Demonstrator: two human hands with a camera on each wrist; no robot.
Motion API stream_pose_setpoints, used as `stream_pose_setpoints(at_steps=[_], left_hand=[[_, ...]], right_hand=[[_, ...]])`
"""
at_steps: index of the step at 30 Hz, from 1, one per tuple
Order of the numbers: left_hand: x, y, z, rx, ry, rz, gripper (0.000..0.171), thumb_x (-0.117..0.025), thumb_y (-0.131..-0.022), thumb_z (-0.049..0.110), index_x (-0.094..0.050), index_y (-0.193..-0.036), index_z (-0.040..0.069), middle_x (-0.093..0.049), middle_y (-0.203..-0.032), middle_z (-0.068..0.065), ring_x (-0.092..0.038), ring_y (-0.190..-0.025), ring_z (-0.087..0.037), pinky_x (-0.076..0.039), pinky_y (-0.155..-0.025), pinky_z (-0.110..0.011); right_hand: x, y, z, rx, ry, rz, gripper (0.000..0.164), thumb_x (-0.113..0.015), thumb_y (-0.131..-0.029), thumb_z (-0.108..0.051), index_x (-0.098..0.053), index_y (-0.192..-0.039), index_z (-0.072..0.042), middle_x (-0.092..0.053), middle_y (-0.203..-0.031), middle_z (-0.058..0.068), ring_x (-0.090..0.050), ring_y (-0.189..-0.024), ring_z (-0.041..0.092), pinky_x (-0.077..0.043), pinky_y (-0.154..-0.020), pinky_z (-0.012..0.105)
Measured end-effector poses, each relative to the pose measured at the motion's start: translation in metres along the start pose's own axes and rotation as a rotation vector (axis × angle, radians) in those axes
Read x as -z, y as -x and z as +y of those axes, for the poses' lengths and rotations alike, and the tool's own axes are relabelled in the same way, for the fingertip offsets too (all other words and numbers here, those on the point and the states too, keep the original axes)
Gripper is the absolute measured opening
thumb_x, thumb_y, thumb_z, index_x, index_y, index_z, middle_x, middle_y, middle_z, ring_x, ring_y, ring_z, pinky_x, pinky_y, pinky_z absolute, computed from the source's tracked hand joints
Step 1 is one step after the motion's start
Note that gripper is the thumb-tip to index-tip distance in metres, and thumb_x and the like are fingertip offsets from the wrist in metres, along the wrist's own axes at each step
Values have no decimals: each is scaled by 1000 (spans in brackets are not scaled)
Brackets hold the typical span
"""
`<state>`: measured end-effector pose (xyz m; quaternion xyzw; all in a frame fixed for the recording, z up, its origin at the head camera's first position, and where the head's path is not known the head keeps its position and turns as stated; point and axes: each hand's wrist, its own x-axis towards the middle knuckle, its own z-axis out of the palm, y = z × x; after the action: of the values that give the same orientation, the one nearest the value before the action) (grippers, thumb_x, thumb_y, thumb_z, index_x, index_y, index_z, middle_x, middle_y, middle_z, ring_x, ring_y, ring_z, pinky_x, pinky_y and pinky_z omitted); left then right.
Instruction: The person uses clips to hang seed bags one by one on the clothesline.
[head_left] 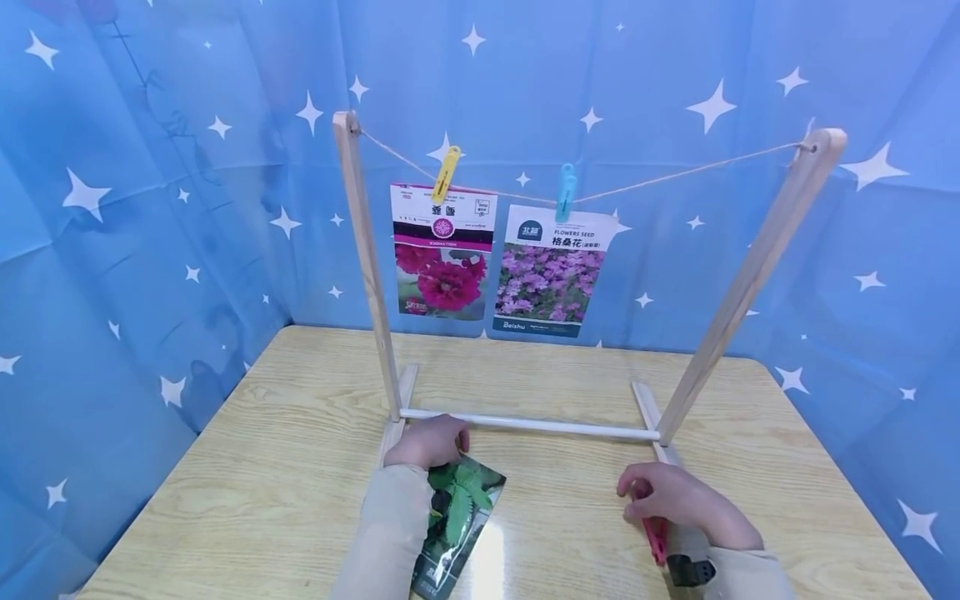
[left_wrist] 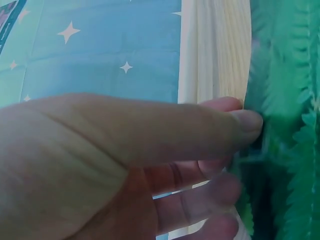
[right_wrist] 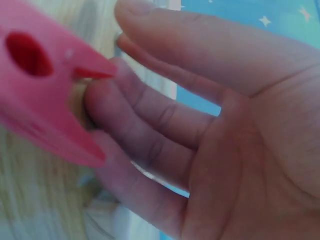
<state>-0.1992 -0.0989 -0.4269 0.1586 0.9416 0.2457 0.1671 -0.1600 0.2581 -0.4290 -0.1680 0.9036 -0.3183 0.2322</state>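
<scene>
My left hand [head_left: 431, 440] pinches the upper edge of a dark seed packet [head_left: 467, 492] with green leaves printed on it. In the left wrist view the thumb [left_wrist: 247, 122] lies along the packet's edge, with the other fingers behind. At the right, my right hand [head_left: 682, 497] holds a red clothespin [head_left: 656, 540] at its curled lower fingers. In the right wrist view the prongs of the clothespin [right_wrist: 45, 90] overlap those fingertips, while the thumb stays apart from it.
A wooden rack [head_left: 367, 267] carries a string [head_left: 667, 177] between two posts. A yellow clothespin [head_left: 446, 175] holds a hollyhock packet [head_left: 442, 250]; a blue one [head_left: 566, 192] holds a purple-flower packet [head_left: 551, 271]. A white bar [head_left: 532, 425] crosses low, above the wood-grain table [head_left: 247, 500].
</scene>
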Motion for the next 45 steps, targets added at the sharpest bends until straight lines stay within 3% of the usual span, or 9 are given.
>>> stream_pose_setpoints(at_steps=[8,12,21,26,29,39,45], left_hand=[[0,2,1,-12,9,5,9,-66,-77,5,-61,-80,12,-52,-74,4,-47,-63,-13,-40,-53,-26],[1,2,0,-8,7,-3,16,-72,-74,12,-60,-84,11,-52,-75,4,-46,-63,-14,-39,-54,-27],[0,5,2,12,-9,26,17,-74,-72,14,-59,-79,9,-51,-69,4,-46,-60,-13,-39,-51,-27],[1,6,4,43,0,38,17,-74,-72,17,-57,-74,12,-51,-67,3,-47,-58,-13,-39,-49,-26],[1,6,4,50,2,44,18,-74,-71,17,-57,-70,13,-51,-65,3,-47,-55,-13,-39,-47,-26],[3,6,3,89,-14,75,13,-72,-74,17,-60,-69,14,-53,-66,4,-47,-57,-13,-39,-50,-28],[3,8,5,91,-21,55,18,-73,-72,24,-57,-71,15,-52,-67,4,-45,-56,-14,-38,-49,-29]], right_hand=[[1,4,0,-40,-23,3,19,-68,-77,-11,-59,-92,-8,-51,-70,4,-52,-59,19,-41,-51,29],[0,4,-1,-48,-39,3,19,-64,-77,-2,-58,-94,-6,-50,-70,5,-51,-59,20,-42,-51,30],[0,4,-1,-31,31,42,20,-64,-75,1,-59,-92,-9,-50,-71,3,-45,-60,16,-37,-51,27],[2,-1,-2,73,86,128,18,-60,-79,0,-59,-95,-9,-51,-73,-1,-44,-59,10,-38,-51,24],[1,-3,-3,92,109,175,18,-60,-81,-2,-59,-97,-9,-52,-74,-3,-44,-59,8,-39,-52,24],[-7,-14,-6,26,187,299,19,-62,-81,-4,-62,-97,-13,-54,-75,-6,-45,-59,7,-40,-55,25],[-12,-17,-6,-5,168,314,21,-63,-80,-3,-62,-99,-12,-54,-75,-6,-47,-58,7,-41,-57,27]])
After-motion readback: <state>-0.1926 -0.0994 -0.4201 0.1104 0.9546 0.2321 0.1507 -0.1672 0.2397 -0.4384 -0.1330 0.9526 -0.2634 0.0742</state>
